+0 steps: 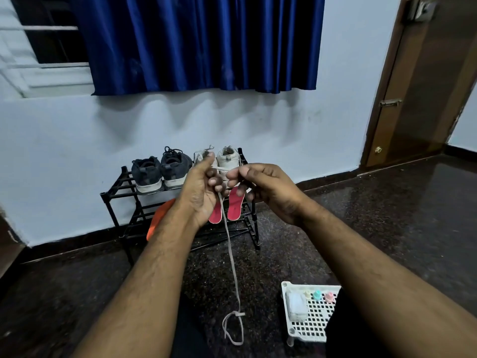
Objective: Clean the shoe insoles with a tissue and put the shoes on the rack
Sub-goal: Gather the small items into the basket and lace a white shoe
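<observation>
A black shoe rack (116, 196) stands against the wall. On its top shelf sit a pair of dark sneakers (160, 171) on the left and a pair of beige shoes (228, 157) on the right. Two red insoles (236, 202) lean on a lower shelf, partly hidden by my hands. My left hand (202, 192) and my right hand (265, 189) are raised in front of the rack, and both pinch a beige shoelace (233, 270). The lace hangs from my left hand down to the floor, where its end lies in a knotted loop.
An orange item (158, 218) shows behind my left forearm at the rack. A white perforated plastic stand (312, 321) on the floor at lower right holds a white packet and small coloured caps. A wooden door (423, 81) is at right, a blue curtain (201, 42) above.
</observation>
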Available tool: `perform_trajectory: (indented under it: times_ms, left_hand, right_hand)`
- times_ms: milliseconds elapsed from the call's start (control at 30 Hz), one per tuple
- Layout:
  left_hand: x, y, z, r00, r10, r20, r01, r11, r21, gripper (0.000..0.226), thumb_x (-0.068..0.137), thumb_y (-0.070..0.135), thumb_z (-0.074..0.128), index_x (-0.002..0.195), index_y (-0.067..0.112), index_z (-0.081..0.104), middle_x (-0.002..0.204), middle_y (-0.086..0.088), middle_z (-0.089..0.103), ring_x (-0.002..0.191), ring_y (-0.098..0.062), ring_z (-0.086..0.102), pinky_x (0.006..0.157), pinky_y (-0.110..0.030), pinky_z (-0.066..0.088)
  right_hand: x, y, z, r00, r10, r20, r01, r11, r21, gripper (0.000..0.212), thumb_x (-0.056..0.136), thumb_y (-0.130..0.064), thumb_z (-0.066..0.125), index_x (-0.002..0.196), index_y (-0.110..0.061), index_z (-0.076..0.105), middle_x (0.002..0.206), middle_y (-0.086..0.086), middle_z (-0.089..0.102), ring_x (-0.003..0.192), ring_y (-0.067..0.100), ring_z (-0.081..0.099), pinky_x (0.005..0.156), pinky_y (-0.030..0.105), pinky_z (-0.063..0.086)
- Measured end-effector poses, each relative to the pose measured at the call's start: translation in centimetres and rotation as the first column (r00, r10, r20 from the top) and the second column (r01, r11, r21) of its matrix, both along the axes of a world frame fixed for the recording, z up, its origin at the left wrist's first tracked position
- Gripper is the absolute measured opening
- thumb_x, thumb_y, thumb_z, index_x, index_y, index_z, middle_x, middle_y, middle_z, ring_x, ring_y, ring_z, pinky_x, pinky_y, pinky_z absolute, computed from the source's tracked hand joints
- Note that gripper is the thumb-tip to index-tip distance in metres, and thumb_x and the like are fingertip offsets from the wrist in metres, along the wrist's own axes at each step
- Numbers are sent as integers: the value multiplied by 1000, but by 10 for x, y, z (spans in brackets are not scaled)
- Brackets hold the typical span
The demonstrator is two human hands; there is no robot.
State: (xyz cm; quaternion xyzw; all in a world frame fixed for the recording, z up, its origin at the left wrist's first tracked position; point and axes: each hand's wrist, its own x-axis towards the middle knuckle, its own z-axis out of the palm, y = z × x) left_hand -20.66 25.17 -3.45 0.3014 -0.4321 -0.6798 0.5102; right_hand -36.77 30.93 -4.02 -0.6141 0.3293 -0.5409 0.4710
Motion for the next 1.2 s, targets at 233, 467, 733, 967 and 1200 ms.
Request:
perform_trajectory:
  times_ms: [233,467,733,967,1200]
  left_hand:
    - [-2,3,5,996,-1,-87,0,1000,-5,16,97,21,59,84,13,61,55,3,51,52,-11,50,56,-25,46]
    - [-10,7,3,998,32,-52,-39,991,-126,23,98,19,60,78,17,73,63,0,65,54,-11,63,51,-24,48]
    - [-14,11,4,990,-85,-112,71,989,-126,40,88,44,64,74,6,69,72,-7,69,48,-23,49,47,-30,41]
    - [-17,8,4,973,27,-229,-32,999,-17,23,88,32,70,77,18,55,61,0,56,60,-13,58,59,-24,53]
    - [-17,6,2,977,68,-205,-75,997,-28,23,97,31,62,80,22,51,52,5,44,54,-10,51,45,-20,32]
  right_hand:
    - [3,-6,-11,974,-128,-188,162,971,175,37,104,-34,52,100,-4,73,86,11,72,63,13,58,53,20,39]
    - [1,-7,-9,962,-230,-144,254,951,176,38,102,-34,54,98,-2,73,81,9,71,58,9,54,50,15,39]
    - [8,-7,-10,961,-220,-165,247,954,167,41,103,-39,51,98,-5,73,82,6,71,63,10,57,55,22,37]
    - [18,-6,-21,953,-78,-292,144,967,212,38,103,-49,46,100,-15,64,97,4,70,89,15,65,75,32,50]
    - [21,0,-23,948,190,-257,-86,926,367,18,105,-31,49,98,-15,50,82,7,68,76,18,69,72,29,51]
